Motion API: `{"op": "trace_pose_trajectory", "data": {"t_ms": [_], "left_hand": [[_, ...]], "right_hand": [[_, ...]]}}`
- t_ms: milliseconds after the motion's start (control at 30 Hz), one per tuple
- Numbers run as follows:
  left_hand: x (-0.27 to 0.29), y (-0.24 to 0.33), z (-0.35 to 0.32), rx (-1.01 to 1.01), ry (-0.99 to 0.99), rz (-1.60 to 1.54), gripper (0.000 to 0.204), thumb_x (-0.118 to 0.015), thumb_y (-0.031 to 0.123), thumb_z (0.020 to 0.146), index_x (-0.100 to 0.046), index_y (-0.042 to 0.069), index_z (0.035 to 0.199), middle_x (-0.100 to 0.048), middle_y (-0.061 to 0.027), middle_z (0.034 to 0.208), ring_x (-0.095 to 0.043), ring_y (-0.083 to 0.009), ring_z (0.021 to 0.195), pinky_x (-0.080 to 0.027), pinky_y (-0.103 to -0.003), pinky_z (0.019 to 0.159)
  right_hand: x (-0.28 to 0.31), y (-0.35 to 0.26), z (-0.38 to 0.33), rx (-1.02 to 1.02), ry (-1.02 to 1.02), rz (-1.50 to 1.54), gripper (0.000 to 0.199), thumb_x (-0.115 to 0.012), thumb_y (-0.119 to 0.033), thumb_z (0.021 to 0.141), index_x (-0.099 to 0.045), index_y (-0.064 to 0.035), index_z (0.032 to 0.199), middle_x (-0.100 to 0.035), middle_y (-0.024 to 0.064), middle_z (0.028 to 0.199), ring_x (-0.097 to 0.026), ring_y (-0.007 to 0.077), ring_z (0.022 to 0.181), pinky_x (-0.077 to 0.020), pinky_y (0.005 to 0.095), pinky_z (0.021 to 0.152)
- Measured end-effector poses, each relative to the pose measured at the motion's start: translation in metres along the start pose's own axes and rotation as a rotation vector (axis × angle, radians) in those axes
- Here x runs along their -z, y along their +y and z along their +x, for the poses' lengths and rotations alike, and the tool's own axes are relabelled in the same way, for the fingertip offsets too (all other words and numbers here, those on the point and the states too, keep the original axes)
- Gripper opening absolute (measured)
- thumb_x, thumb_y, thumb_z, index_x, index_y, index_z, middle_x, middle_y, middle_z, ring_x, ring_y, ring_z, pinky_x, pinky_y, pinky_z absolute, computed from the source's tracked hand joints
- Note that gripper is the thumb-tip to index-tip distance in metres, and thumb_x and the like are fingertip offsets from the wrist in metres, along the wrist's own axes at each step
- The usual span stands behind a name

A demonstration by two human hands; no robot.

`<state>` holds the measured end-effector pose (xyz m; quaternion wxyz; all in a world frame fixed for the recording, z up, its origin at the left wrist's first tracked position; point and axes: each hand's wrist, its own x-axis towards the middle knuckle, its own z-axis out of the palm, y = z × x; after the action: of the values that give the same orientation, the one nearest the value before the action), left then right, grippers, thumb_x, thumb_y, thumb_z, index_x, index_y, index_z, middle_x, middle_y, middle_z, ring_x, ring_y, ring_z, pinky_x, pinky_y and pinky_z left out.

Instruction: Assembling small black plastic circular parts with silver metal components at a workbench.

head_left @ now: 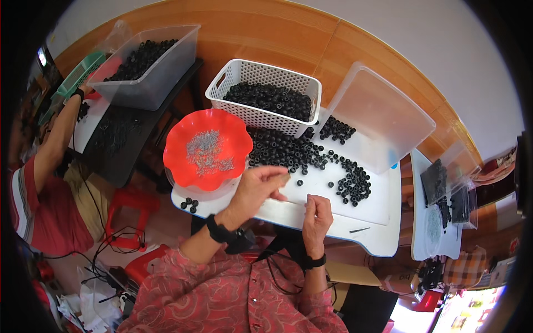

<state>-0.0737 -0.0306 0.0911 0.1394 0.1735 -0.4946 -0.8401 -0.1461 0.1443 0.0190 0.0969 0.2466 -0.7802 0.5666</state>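
Observation:
My left hand (256, 191) is above the near part of the white table (280, 212), its thumb and fingertips pressed together. What it pinches, if anything, is too small to make out. To its right my right hand (317, 219) is closed, thumb against the curled fingers, and its contents are hidden. Just left of my left hand is a red scalloped bowl (176, 161) with small silvery metal pieces (206, 150) in it. Beyond my hands lies a heap of small black ring-shaped parts (280, 149), and more of them (352, 183) are scattered to the right.
A white perforated basket (261, 117) of black parts stands behind the heap. Right of it leans a translucent plastic bin (383, 114). A thin dark pointed tool (360, 230) lies near the front edge. At left, another person's arm (58, 139) reaches past a large clear bin (152, 83).

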Motion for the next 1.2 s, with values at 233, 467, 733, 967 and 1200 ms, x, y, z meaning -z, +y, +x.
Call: {"op": "trace_pose_trajectory", "data": {"t_ms": [233, 467, 733, 967, 1200], "left_hand": [[0.007, 0.059, 0.094, -0.159, 0.101, 0.054, 0.025, -0.066, 0.012, 0.090, -0.066, -0.006, 0.106, -0.061, -0.0031, 0.083, -0.061, -0.0086, 0.065, -0.061, -0.029, 0.065], [-0.008, 0.078, 0.122, -0.356, 0.311, 0.188, 0.031, -0.068, 0.016, 0.090, -0.064, -0.006, 0.112, -0.062, -0.0029, 0.080, -0.061, -0.0090, 0.066, -0.059, -0.026, 0.066], [-0.014, -0.037, 0.072, -0.465, 0.044, 0.837, 0.016, -0.073, 0.016, 0.081, -0.072, 0.003, 0.091, -0.066, -0.0138, 0.074, -0.065, -0.0243, 0.067, -0.052, -0.033, 0.062], [-0.027, -0.064, 0.062, -0.437, -0.019, 1.320, 0.019, -0.070, 0.017, 0.082, -0.071, 0.004, 0.096, -0.061, -0.0199, 0.088, -0.062, -0.0365, 0.080, -0.050, -0.044, 0.073], [-0.030, -0.073, 0.058, -0.430, -0.057, 1.412, 0.016, -0.070, 0.012, 0.081, -0.068, 0.004, 0.094, -0.060, -0.0186, 0.090, -0.062, -0.0371, 0.080, -0.050, -0.044, 0.071]], "right_hand": [[-0.003, 0.023, 0.001, 0.010, 0.042, -0.060, 0.005, -0.062, -0.002, 0.090, -0.065, 0.0008, 0.092, -0.062, 0.0083, 0.085, -0.058, 0.0164, 0.075, -0.0466, 0.0279, 0.070], [-0.004, 0.015, 0.004, 0.038, 0.051, -0.033, 0.004, -0.062, 0.001, 0.088, -0.064, 0.0010, 0.091, -0.063, 0.0128, 0.086, -0.062, 0.0251, 0.077, -0.0495, 0.0323, 0.070], [-0.004, 0.017, 0.002, 0.028, 0.059, -0.060, 0.004, -0.062, 0.001, 0.087, -0.064, 0.0004, 0.091, -0.063, 0.0114, 0.087, -0.062, 0.0225, 0.079, -0.0490, 0.0307, 0.072], [-0.003, 0.018, 0.003, 0.046, 0.077, -0.066, 0.008, -0.063, 0.002, 0.085, -0.063, 0.0001, 0.093, -0.062, 0.0143, 0.087, -0.062, 0.0291, 0.079, -0.0504, 0.0356, 0.070], [-0.003, 0.014, 0.003, 0.034, 0.072, -0.050, 0.007, -0.063, 0.001, 0.086, -0.064, 0.0004, 0.092, -0.063, 0.0131, 0.087, -0.062, 0.0257, 0.078, -0.0493, 0.0330, 0.071]]}}
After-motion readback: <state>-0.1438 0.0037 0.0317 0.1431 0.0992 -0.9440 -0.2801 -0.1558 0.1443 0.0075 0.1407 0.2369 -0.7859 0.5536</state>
